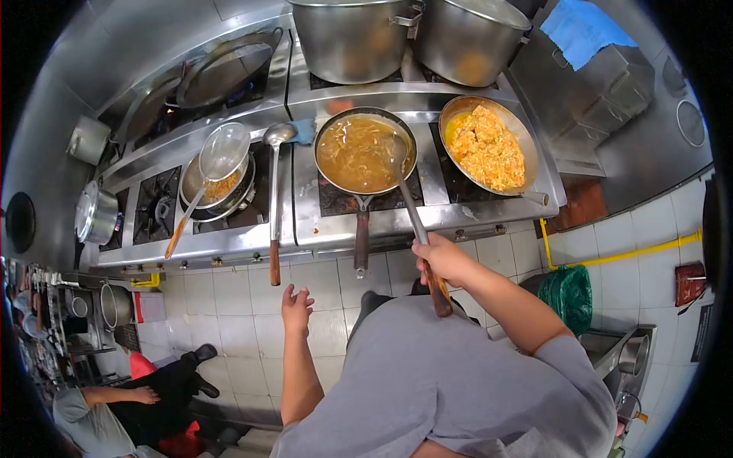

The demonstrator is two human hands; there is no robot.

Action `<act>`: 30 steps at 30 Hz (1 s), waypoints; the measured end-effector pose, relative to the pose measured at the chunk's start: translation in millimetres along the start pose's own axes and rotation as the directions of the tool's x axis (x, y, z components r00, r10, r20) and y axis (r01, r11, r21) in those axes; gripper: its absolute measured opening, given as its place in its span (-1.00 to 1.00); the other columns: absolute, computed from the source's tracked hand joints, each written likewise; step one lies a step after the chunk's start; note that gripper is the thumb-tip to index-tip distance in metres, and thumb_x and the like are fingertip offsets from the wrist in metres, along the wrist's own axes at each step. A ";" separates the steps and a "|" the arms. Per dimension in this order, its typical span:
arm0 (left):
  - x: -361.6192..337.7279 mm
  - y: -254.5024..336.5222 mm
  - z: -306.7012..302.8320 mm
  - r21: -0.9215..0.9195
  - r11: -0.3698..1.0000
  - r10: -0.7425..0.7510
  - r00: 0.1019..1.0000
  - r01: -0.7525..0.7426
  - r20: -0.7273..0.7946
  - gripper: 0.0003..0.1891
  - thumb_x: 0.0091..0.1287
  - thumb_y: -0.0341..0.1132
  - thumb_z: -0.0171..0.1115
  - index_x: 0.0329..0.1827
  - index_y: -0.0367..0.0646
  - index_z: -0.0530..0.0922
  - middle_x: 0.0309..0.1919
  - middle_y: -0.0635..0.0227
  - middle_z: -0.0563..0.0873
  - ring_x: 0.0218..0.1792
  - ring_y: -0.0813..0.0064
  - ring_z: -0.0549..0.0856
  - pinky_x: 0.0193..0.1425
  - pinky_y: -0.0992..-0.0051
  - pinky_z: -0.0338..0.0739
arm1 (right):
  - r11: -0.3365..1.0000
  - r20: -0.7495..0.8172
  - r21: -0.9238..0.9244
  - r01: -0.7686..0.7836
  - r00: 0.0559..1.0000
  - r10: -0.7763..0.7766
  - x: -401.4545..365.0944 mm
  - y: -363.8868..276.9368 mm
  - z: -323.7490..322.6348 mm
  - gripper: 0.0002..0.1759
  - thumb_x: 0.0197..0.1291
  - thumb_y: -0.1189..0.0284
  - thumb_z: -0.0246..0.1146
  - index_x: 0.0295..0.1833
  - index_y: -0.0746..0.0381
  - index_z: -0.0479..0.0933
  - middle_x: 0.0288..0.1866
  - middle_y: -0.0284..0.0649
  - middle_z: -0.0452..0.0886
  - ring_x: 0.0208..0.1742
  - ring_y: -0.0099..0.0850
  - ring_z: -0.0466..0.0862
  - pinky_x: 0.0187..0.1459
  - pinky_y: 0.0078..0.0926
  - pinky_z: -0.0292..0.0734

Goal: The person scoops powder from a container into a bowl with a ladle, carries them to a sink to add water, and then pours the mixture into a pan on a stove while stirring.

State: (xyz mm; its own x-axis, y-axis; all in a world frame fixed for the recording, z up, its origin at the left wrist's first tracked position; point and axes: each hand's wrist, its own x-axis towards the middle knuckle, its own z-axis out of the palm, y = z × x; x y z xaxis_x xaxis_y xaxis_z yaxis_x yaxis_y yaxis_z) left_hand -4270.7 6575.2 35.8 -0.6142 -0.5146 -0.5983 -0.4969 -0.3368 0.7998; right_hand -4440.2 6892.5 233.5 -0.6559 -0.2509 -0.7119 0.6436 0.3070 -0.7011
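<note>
My right hand is closed round the long handle of a ladle, whose bowl end dips into the brown broth of a frying pan. The pan sits on the middle burner, its handle pointing towards me. My left hand hangs in the air in front of the stove edge, fingers apart and holding nothing. Left of the pan, a second ladle lies across the stove top. A pan of orange-yellow food, like egg or rice, stands to the right.
A strainer rests over a small pan at left. Two large pots stand on the back burners. A blue cloth hangs at upper right. Another person is at lower left, and a green-lined bin is at right.
</note>
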 end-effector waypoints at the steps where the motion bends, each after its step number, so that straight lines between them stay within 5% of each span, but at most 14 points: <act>1: 1.1 -0.9 0.0 0.014 1.000 -0.014 1.000 0.014 -0.006 -0.26 0.45 -0.17 0.30 0.59 -0.17 0.15 -0.05 0.27 0.70 -0.22 0.51 0.69 -0.28 0.56 0.51 | 1.000 -0.002 0.002 -0.005 1.000 0.005 -12.0 -11.2 -2.0 -0.76 0.47 0.31 0.15 0.04 0.25 0.49 -0.49 -0.36 0.48 -0.65 -0.48 0.52 -0.59 -0.43 0.46; 4: 4.7 -2.8 4.4 0.050 0.998 -0.043 0.999 0.042 0.011 -0.26 0.45 -0.17 0.30 0.59 -0.17 0.16 -0.05 0.27 0.70 -0.21 0.50 0.70 -0.27 0.56 0.51 | 0.984 0.185 0.161 -0.070 0.982 0.040 -15.5 -40.9 -19.3 -0.71 0.46 0.31 0.16 0.13 0.25 0.52 -0.48 -0.38 0.47 -0.63 -0.52 0.48 -0.55 -0.46 0.43; 6: 6.3 -0.8 8.9 0.061 0.997 -0.052 0.998 0.050 0.025 -0.26 0.45 -0.17 0.30 0.59 -0.18 0.16 -0.04 0.28 0.70 -0.21 0.49 0.70 -0.27 0.55 0.52 | 0.882 0.255 0.460 -0.103 0.967 -0.020 2.2 -46.4 -30.2 -0.70 0.43 0.28 0.17 0.13 0.22 0.53 -0.44 -0.42 0.50 -0.58 -0.60 0.37 -0.47 -0.57 0.33; 7: 6.2 2.5 10.5 0.055 0.998 -0.043 0.998 0.040 0.040 -0.25 0.44 -0.15 0.31 0.58 -0.19 0.17 -0.01 0.26 0.69 -0.19 0.50 0.70 -0.25 0.55 0.52 | 0.875 0.208 0.484 -0.002 0.972 -0.113 32.1 -27.7 -31.7 -0.79 0.41 0.30 0.22 -0.05 0.22 0.45 -0.44 -0.36 0.53 -0.58 -0.53 0.48 -0.57 -0.50 0.39; 11: 8.1 9.7 9.3 0.022 1.000 -0.003 0.999 0.002 0.045 -0.23 0.42 -0.12 0.34 0.58 -0.19 0.17 0.03 0.25 0.68 -0.18 0.51 0.69 -0.23 0.53 0.53 | 0.981 0.041 0.150 0.125 0.990 -0.132 50.4 11.5 -0.1 -0.78 0.46 0.31 0.13 0.01 0.24 0.37 -0.44 -0.29 0.50 -0.65 -0.43 0.51 -0.58 -0.36 0.49; 14: 5.5 8.1 -0.8 0.010 1.000 0.007 1.000 -0.007 0.014 -0.22 0.42 -0.12 0.35 0.59 -0.18 0.16 0.02 0.25 0.68 -0.18 0.51 0.69 -0.22 0.52 0.54 | 0.978 0.102 0.203 -0.051 0.994 0.031 -6.2 -7.0 19.1 -0.77 0.47 0.29 0.15 -0.01 0.23 0.36 -0.42 -0.29 0.53 -0.63 -0.37 0.56 -0.55 -0.28 0.52; 17: 11.3 -4.7 -8.2 0.000 0.999 -0.037 0.999 0.037 -0.022 -0.27 0.44 -0.16 0.33 0.57 -0.13 0.18 -0.05 0.25 0.70 -0.26 0.51 0.69 -0.32 0.56 0.50 | 0.952 0.286 0.298 -0.077 0.958 -0.012 2.2 -23.0 -10.9 -0.80 0.43 0.29 0.23 -0.14 0.18 0.43 -0.44 -0.29 0.55 -0.54 -0.43 0.60 -0.52 -0.36 0.52; 20: 9.3 -3.6 -6.0 0.005 0.999 -0.044 0.999 0.044 0.000 -0.27 0.44 -0.15 0.33 0.57 -0.12 0.18 -0.03 0.26 0.70 -0.27 0.53 0.68 -0.32 0.55 0.50 | 0.898 0.254 0.439 0.012 0.957 -0.137 46.6 -18.6 -29.3 -0.81 0.41 0.32 0.24 -0.09 0.19 0.45 -0.46 -0.32 0.53 -0.67 -0.49 0.45 -0.60 -0.46 0.45; 22: 2.7 3.9 -1.7 0.017 1.000 -0.024 1.000 0.024 0.009 -0.25 0.43 -0.13 0.34 0.57 -0.15 0.18 -0.01 0.25 0.69 -0.23 0.52 0.69 -0.26 0.53 0.52 | 0.969 0.099 0.177 0.174 0.976 -0.193 62.1 -0.8 -16.3 -0.80 0.42 0.36 0.20 0.00 0.21 0.40 -0.47 -0.32 0.51 -0.67 -0.47 0.45 -0.62 -0.44 0.45; 27: 2.9 2.6 1.0 0.018 1.000 -0.005 1.000 0.004 0.006 -0.23 0.43 -0.10 0.32 0.58 -0.19 0.17 0.01 0.25 0.68 -0.19 0.49 0.70 -0.21 0.49 0.54 | 0.978 0.068 0.208 0.004 0.998 -0.019 6.6 0.4 18.7 -0.81 0.42 0.36 0.20 0.00 0.18 0.39 -0.49 -0.32 0.49 -0.64 -0.44 0.53 -0.61 -0.39 0.49; 30: 8.5 -7.3 0.4 0.063 0.997 -0.034 0.999 0.033 0.018 -0.23 0.43 -0.11 0.31 0.59 -0.20 0.17 0.01 0.24 0.68 -0.19 0.47 0.70 -0.21 0.49 0.54 | 0.923 0.283 0.376 -0.076 0.958 -0.037 9.3 -19.1 -2.3 -0.82 0.38 0.33 0.27 -0.08 0.16 0.46 -0.43 -0.33 0.53 -0.64 -0.49 0.51 -0.56 -0.42 0.48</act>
State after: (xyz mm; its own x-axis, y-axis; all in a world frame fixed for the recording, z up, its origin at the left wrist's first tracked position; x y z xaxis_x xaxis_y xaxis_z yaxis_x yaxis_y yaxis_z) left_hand -4272.5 6573.6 24.9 -0.6074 -0.4888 -0.6262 -0.5549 -0.3029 0.7748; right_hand -4459.5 6886.4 240.3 -0.5404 -0.5119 -0.6678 0.7925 -0.0429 -0.6084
